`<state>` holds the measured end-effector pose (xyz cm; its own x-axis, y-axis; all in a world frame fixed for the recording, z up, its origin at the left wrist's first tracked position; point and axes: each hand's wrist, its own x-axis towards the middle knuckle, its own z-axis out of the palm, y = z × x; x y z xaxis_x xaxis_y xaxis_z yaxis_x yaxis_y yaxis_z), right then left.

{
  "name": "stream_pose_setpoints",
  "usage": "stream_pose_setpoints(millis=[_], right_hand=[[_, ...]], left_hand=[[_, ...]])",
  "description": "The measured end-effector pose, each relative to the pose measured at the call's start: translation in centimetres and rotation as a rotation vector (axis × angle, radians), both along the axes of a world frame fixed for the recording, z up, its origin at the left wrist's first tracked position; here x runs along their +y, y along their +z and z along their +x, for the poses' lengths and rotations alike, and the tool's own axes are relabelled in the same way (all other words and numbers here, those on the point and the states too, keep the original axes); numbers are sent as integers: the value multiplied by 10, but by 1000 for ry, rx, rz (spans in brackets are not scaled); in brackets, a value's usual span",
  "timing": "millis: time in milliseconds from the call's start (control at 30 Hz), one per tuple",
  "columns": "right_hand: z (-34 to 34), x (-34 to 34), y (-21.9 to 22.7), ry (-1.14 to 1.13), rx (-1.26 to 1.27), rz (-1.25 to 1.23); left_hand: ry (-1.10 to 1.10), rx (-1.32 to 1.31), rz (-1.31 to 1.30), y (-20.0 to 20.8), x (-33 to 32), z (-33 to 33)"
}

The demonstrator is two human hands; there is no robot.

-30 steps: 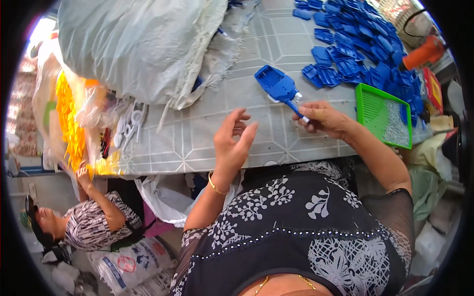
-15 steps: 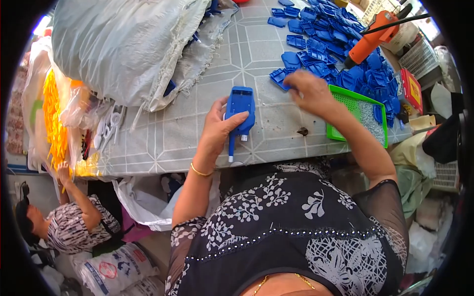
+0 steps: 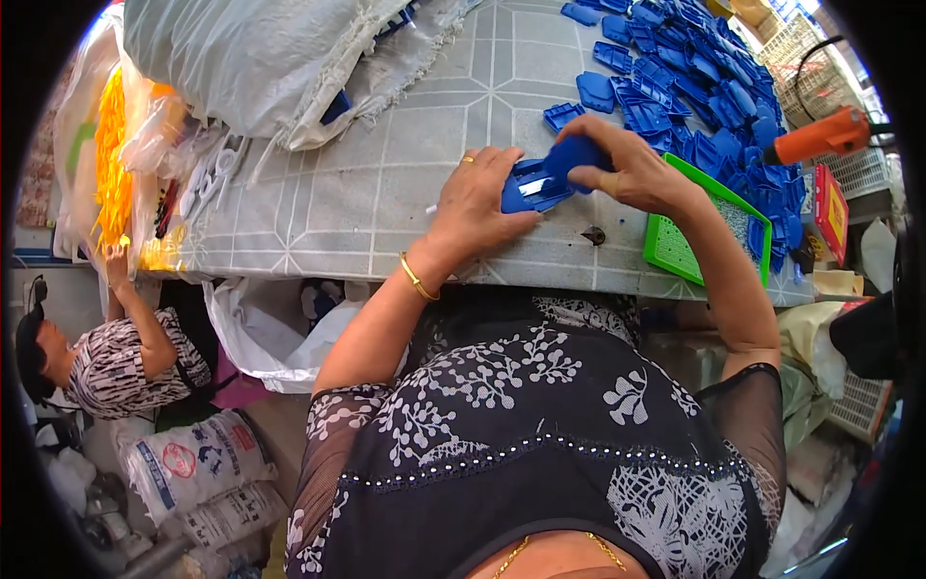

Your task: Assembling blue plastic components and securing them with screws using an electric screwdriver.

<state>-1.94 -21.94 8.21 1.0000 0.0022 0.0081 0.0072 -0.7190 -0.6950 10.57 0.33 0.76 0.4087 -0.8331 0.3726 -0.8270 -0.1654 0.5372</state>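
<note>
My left hand (image 3: 477, 203) is closed over a blue plastic housing (image 3: 521, 191), which lies on its side against the grey tablecloth. Its hollow inside shows, and part of it is hidden by my fingers. A small white tip pokes out on the far side of that hand. In my right hand (image 3: 627, 172) I grip a blue plastic cover (image 3: 581, 159), slightly blurred, against the right end of the housing; whether the two touch is hard to tell. Beyond it is a heap of similar blue covers (image 3: 666, 92).
A green tray (image 3: 666, 241) of small metal screws sits right of my hands. An orange electric screwdriver (image 3: 825, 135) hangs at the right. A white woven sack (image 3: 241, 68) lies at the back left. Another person (image 3: 125, 357) is at the left, by yellow strips (image 3: 111, 145).
My right hand has picked up a blue cover and brought it left to the housing. My left hand has turned the housing sideways and lowered it. The orange screwdriver has swung right.
</note>
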Motion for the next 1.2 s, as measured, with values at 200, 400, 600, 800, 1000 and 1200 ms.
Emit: stream_pose_setpoints(millis=[200,400,600,800,1000,1200], right_hand=[[12,15,-21,92,-174,-203],[-1,19,-46,8,-265,-435],[-11,17,-45,37,-381,-474],[-10,22,-42,143,-436,-447],[-3,16,-42,189,-367,-435],[-9,10,-37,190,-365,-400]], left_hand=[[-32,-1,-138,-8,2,-7],[-8,1,-134,-8,7,-5],[39,-142,-147,-10,11,-6],[5,-85,-198,-17,9,-3],[-26,-65,-208,-16,6,4],[-68,-80,-220,4,7,2]])
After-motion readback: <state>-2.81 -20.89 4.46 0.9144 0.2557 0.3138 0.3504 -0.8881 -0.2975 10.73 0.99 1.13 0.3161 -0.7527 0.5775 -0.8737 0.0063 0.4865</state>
